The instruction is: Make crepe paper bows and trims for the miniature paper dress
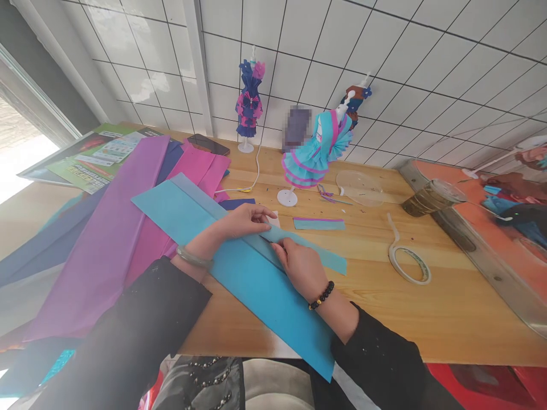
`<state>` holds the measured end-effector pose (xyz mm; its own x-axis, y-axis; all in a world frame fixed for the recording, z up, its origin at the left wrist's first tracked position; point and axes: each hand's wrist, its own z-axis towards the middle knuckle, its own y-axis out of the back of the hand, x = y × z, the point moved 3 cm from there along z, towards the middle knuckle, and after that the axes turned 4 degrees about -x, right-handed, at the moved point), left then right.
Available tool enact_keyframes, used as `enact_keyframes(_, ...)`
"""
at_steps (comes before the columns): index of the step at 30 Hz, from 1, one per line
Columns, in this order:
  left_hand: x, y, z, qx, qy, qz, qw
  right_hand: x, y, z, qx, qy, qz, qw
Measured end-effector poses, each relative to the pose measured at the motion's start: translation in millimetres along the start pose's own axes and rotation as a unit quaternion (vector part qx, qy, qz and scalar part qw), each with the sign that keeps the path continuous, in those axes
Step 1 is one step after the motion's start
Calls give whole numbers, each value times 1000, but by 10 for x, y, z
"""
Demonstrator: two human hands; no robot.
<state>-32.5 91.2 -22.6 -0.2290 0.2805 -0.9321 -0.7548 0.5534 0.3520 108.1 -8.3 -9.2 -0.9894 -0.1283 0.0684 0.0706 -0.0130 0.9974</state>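
A long sheet of light-blue crepe-like paper [239,276] lies diagonally across the table's front, with a folded strip [329,257] along its far edge. My left hand [248,221] is on the strip, thumb and fingers pinched together at the paper. Just to its right, my right hand [301,267] is closed around a thin dark tool [265,237], whose tip points along the fold line between the hands. Most of that tool is hidden in the fingers, so its kind is unclear. Beyond the hands lies a small blue strip with a purple edge [318,224].
Pink and purple paper sheets [102,239] are piled at left, near a dark phone [208,144]. Dressed miniature mannequins, including a blue paper dress [314,154], stand along the tiled wall. A tape roll [410,265] and a dark cup [432,197] are at right.
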Motion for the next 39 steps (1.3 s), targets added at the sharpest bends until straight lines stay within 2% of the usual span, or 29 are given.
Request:
enact_keyframes(24, -9, -3, -9, -2, 3, -21, 1000, 18, -27, 36, -9, 2, -1, 1000)
enact_keyframes(30, -9, 1, -4, -7, 12, -31, 999, -66, 106, -75, 1, -1, 47, 999)
enact_keyframes(35, -22, -6, -6, -16, 20, -38, 999, -306, 297, -341, 33, -1, 145, 989)
enact_keyframes(37, -34, -23, -12, -22, 22, -38, 999, -547, 328, -456, 28, -27, 185, 982)
enact_keyframes(39, -51, -52, -15, -29, 21, -38, 999, -899, 315, -557, 5, -76, 188, 979)
